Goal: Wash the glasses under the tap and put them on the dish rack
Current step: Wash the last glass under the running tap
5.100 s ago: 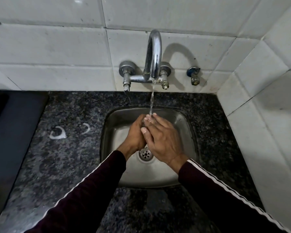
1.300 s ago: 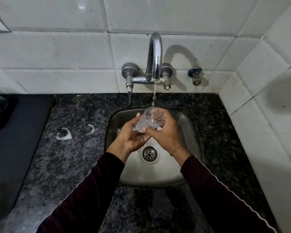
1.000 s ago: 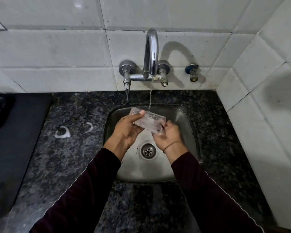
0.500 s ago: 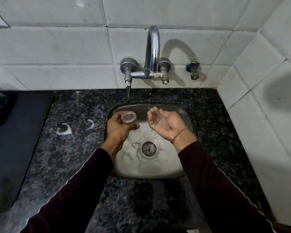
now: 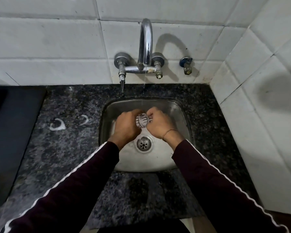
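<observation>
A small clear ribbed glass (image 5: 142,120) is held over the steel sink (image 5: 180,111), its base or rim turned toward me. My left hand (image 5: 126,126) grips it from the left with curled fingers. My right hand (image 5: 160,124) curls against its right side, fingers bent round it. The chrome tap (image 5: 145,42) on the tiled wall runs a thin stream that falls just behind the hands. Most of the glass body is hidden between the two hands.
A speckled black granite counter (image 5: 65,148) surrounds the sink, with two white ring marks (image 5: 57,126) on the left. A dark mat or tray (image 5: 12,132) lies at far left. A small valve (image 5: 186,64) sits right of the tap. White tiled walls close the back and right.
Half a second ago my left hand held the glass alone and my right hand was open, palm up. Now both hands have closed together on the glass. The water stream has thinned.
</observation>
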